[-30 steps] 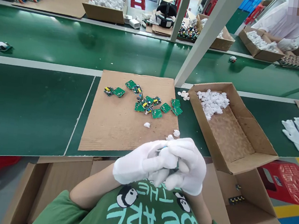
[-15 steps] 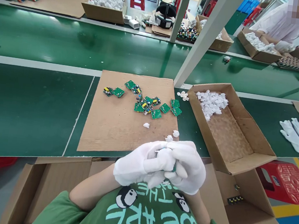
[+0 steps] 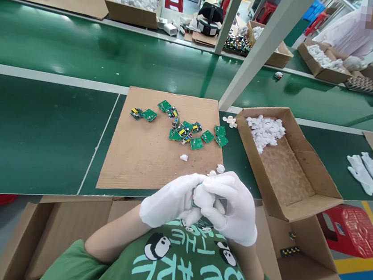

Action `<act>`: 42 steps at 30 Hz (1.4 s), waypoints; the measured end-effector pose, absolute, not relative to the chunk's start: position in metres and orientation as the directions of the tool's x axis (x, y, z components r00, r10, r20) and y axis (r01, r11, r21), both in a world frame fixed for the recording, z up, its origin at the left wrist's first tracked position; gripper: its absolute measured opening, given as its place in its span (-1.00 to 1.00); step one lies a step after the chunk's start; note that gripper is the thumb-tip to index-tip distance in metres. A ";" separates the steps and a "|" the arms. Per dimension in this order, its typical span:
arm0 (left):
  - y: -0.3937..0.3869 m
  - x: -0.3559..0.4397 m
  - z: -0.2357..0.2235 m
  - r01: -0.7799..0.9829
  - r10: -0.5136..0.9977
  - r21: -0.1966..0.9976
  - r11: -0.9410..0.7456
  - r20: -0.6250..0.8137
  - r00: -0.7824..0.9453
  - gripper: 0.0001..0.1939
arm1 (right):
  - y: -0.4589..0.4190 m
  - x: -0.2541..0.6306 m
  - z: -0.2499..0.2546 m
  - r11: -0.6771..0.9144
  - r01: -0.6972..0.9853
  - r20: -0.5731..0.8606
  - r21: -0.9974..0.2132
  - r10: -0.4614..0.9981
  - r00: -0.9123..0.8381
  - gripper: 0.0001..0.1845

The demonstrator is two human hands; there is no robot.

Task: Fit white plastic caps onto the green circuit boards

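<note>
My left hand point(image 3: 171, 200) and my right hand point(image 3: 232, 207), both in white gloves, meet above my lap at the board's front edge. Their fingers close together around a small circuit board point(image 3: 194, 198), mostly hidden; only a sliver of its coloured edge shows. Any white part against it blends with the gloves. Just beyond my fingers lie small white plastic pieces point(image 3: 220, 168), and another white piece point(image 3: 183, 157) rests on the cardboard sheet point(image 3: 136, 165). Several green circuit boards point(image 3: 196, 143) with yellow and black components are scattered farther back on that sheet.
On the right, an open cardboard box point(image 3: 287, 174) holds white pieces point(image 3: 264, 131); white gloves point(image 3: 371, 172) lie beyond it. A slanted metal post point(image 3: 267, 46) rises behind the sheet. Across the green conveyor point(image 3: 131, 57), people sit at boxes of white parts. Larger cartons point(image 3: 313, 271) stand below.
My right hand has turned and shifted its fingers over the held board, and my left fingers have drawn back slightly left. The loose boards on the sheet lie as before.
</note>
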State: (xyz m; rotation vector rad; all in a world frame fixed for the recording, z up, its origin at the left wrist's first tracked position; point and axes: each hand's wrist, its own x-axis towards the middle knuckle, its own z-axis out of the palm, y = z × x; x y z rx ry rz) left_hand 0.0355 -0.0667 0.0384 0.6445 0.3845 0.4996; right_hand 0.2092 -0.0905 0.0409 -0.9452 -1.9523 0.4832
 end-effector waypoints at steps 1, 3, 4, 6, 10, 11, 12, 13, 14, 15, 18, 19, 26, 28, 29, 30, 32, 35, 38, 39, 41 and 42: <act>-0.066 0.034 0.036 -0.342 0.529 0.587 0.734 -0.178 0.830 -0.41 | -0.090 0.209 0.039 0.630 0.436 0.545 -0.643 0.776 -0.318 -0.59; -0.065 0.032 0.033 -0.375 0.503 0.482 0.792 -0.168 0.848 -0.35 | -0.087 0.208 0.036 0.638 0.461 0.537 -0.617 0.769 -0.346 -0.46; -0.064 0.030 0.032 -0.386 0.498 0.443 0.809 -0.168 0.851 -0.36 | -0.086 0.207 0.035 0.651 0.469 0.539 -0.597 0.759 -0.366 -0.46; -0.063 0.028 0.032 -0.391 0.491 0.405 0.827 -0.179 0.852 -0.40 | -0.083 0.206 0.033 0.681 0.474 0.548 -0.558 0.731 -0.406 -0.56; -0.059 0.024 0.026 -0.405 0.522 0.435 0.804 -0.193 0.831 -0.42 | -0.077 0.203 0.034 0.698 0.472 0.538 -0.539 0.716 -0.444 -0.56; -0.058 0.023 0.022 -0.420 0.547 0.450 0.788 -0.199 0.813 -0.40 | -0.072 0.202 0.036 0.703 0.468 0.535 -0.535 0.711 -0.455 -0.54; -0.055 0.022 0.017 -0.439 0.587 0.481 0.759 -0.212 0.781 -0.39 | -0.064 0.200 0.039 0.704 0.474 0.529 -0.529 0.710 -0.464 -0.53; -0.052 0.020 0.012 -0.455 0.643 0.533 0.714 -0.240 0.727 -0.38 | -0.052 0.198 0.042 0.695 0.492 0.514 -0.524 0.719 -0.468 -0.54; -0.049 0.019 0.007 -0.461 0.715 0.608 0.646 -0.271 0.645 -0.39 | -0.035 0.196 0.045 0.671 0.529 0.475 -0.520 0.742 -0.473 -0.58; -0.046 0.017 0.003 -0.445 0.793 0.700 0.558 -0.292 0.535 -0.40 | -0.014 0.193 0.049 0.624 0.593 0.403 -0.508 0.781 -0.477 -0.63; -0.040 0.009 -0.003 -0.250 0.936 0.913 0.322 -0.269 0.225 -0.39 | 0.068 0.180 0.056 0.382 0.848 0.067 -0.367 0.920 -0.385 -0.71; -0.040 0.007 -0.003 -0.164 0.954 0.947 0.276 -0.250 0.165 -0.40 | 0.097 0.174 0.056 0.320 0.888 0.044 -0.330 0.945 -0.324 -0.72; -0.028 -0.011 -0.002 0.620 0.998 0.783 0.049 -0.058 -0.005 -0.57 | 0.199 0.154 0.034 0.138 0.958 -0.031 -0.253 0.988 -0.151 -0.63; -0.014 -0.016 -0.005 0.778 0.999 0.626 -0.043 0.005 0.051 -0.58 | 0.190 0.159 0.031 0.160 0.949 -0.020 -0.272 0.985 -0.172 -0.62; -0.005 -0.018 -0.006 0.802 0.996 0.591 -0.086 0.022 0.091 -0.58 | 0.181 0.163 0.031 0.174 0.941 0.001 -0.290 0.983 -0.181 -0.61; 0.005 -0.019 -0.006 0.810 0.990 0.572 -0.129 0.035 0.133 -0.57 | 0.168 0.170 0.031 0.187 0.931 0.026 -0.312 0.982 -0.189 -0.61; 0.027 -0.020 -0.008 0.828 0.981 0.530 -0.184 0.041 0.192 -0.54 | 0.131 0.188 0.031 0.209 0.906 0.073 -0.367 0.978 -0.196 -0.59; 0.060 -0.018 -0.012 0.847 0.970 0.485 -0.218 0.013 0.243 -0.45 | 0.056 0.221 0.024 0.200 0.870 0.082 -0.451 0.980 -0.183 -0.59; 0.086 -0.018 -0.020 0.832 0.951 0.491 -0.260 -0.021 0.309 -0.43 | -0.015 0.251 0.005 0.137 0.849 0.055 -0.511 0.990 -0.127 -0.65; 0.093 -0.018 -0.023 0.822 0.944 0.500 -0.272 -0.028 0.329 -0.44 | -0.031 0.258 -0.002 0.116 0.840 0.052 -0.530 0.993 -0.105 -0.68; 0.103 -0.020 -0.027 0.805 0.938 0.524 -0.279 -0.029 0.345 -0.47 | -0.053 0.265 -0.018 0.095 0.813 0.055 -0.574 0.995 -0.078 -0.76; 0.107 -0.021 -0.028 0.798 0.940 0.537 -0.275 -0.025 0.341 -0.49 | -0.058 0.265 -0.024 0.091 0.797 0.063 -0.597 0.996 -0.066 -0.80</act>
